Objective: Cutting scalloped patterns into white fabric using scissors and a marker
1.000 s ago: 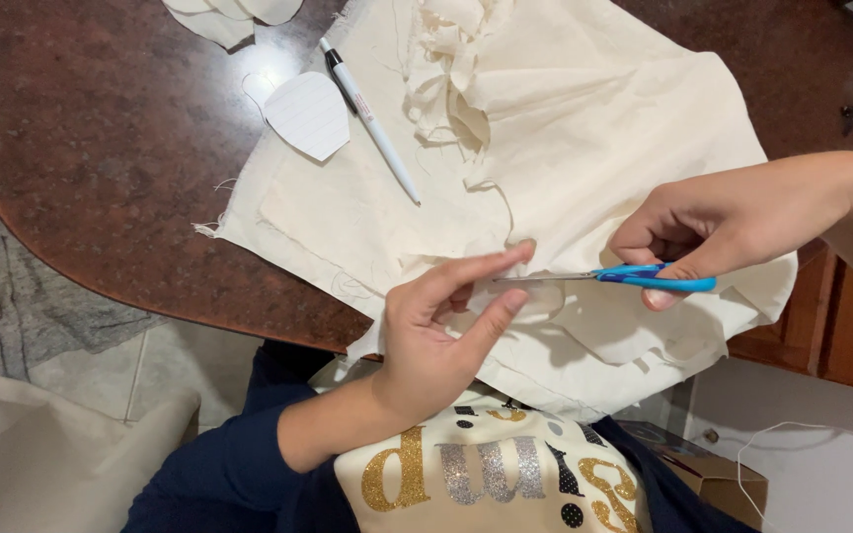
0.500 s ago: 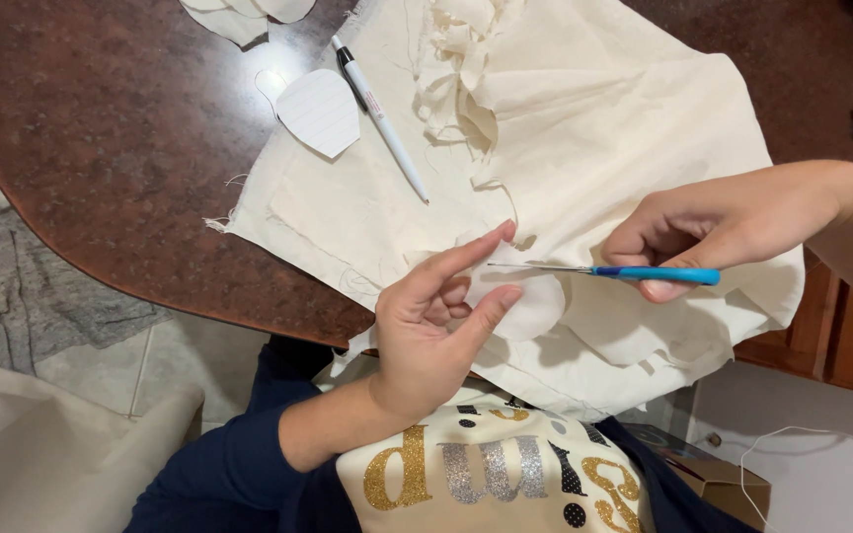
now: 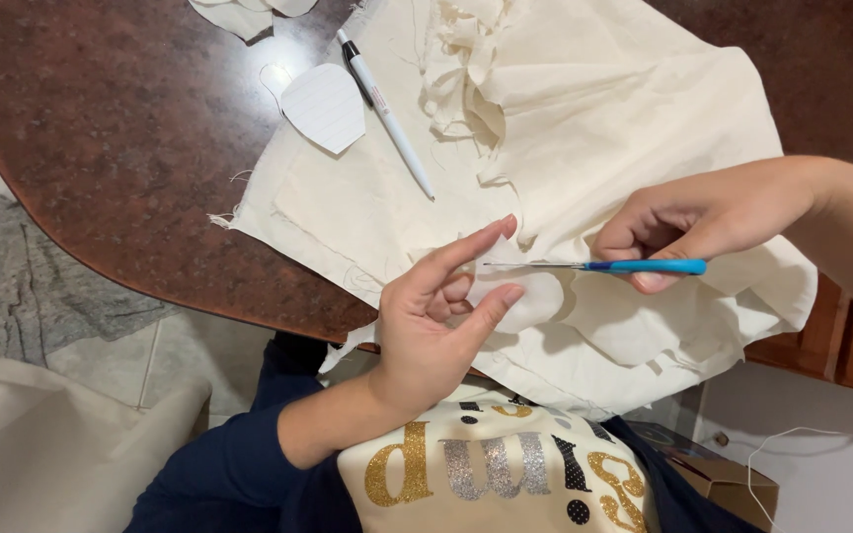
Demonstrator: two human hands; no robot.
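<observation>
The left hand (image 3: 436, 326) pinches a rounded cream cloth piece (image 3: 530, 296) taut, so the right hand's (image 3: 688, 222) blue-handled scissors (image 3: 604, 266) (blades nearly closed) cut cleanly over the brown worktop (image 3: 101, 148).

Count on the brown tabletop (image 3: 101, 128), head view

Hands: two, a left hand (image 3: 436, 321) and a right hand (image 3: 688, 222). Scissors (image 3: 599, 266): one pair, blue-handled. Pen (image 3: 384, 97): one, white with a dark cap. Paper template (image 3: 325, 106): one, rounded and white. Cream fabric (image 3: 594, 118): one large crumpled sheet; whether it is a single piece or several layered cannot be told. Small cut fabric piece (image 3: 530, 296): one, between the hands. Fabric scraps (image 3: 249, 12) at the top edge: at least two, partly cut off. Cardboard box (image 3: 718, 474): one, lower right.
</observation>
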